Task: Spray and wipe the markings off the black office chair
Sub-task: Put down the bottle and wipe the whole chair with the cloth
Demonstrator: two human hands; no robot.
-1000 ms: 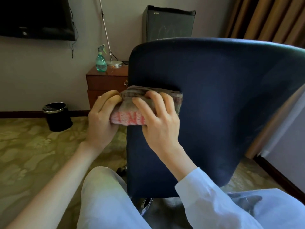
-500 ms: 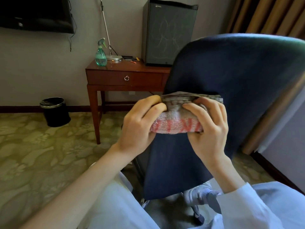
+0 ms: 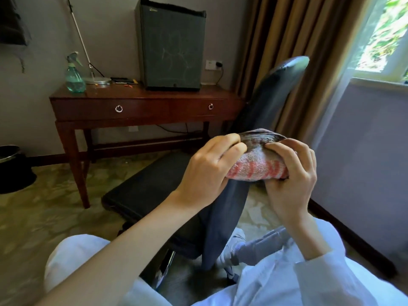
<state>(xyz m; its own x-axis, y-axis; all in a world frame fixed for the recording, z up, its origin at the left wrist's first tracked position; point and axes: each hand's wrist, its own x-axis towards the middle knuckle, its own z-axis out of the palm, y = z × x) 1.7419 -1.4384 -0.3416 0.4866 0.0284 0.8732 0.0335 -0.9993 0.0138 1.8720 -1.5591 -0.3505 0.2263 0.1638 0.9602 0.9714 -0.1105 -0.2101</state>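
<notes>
Head view: both hands meet right of centre, holding a folded towel (image 3: 257, 167) between them. The left hand (image 3: 206, 173) curls its fingers over the towel's left end. The right hand (image 3: 291, 184) wraps the right end, fingers bent over the top. The towel is greyish with a band of red marks along its lower edge. It sits against the near edge of the chair's back, though whether it presses on it cannot be told.

The chair (image 3: 270, 102) is seen almost side-on – its dark back slants from lower centre up toward the upper right, and its seat (image 3: 148, 188) stretches left of centre above the patterned carpet (image 3: 33, 217).

At upper left a green spray bottle (image 3: 74, 79) stands on the left end of a wooden desk (image 3: 141, 108), just beside a round lamp base (image 3: 97, 80). A dark fridge (image 3: 171, 45) with faint scribbles on its door sits on the desk at upper centre. A black bin (image 3: 12, 171) is on the floor at the left edge. Brown curtains (image 3: 276, 40) hang at upper right, with a window (image 3: 384, 34) in the far corner – white sleeves (image 3: 320, 272) fill the bottom of the frame
</notes>
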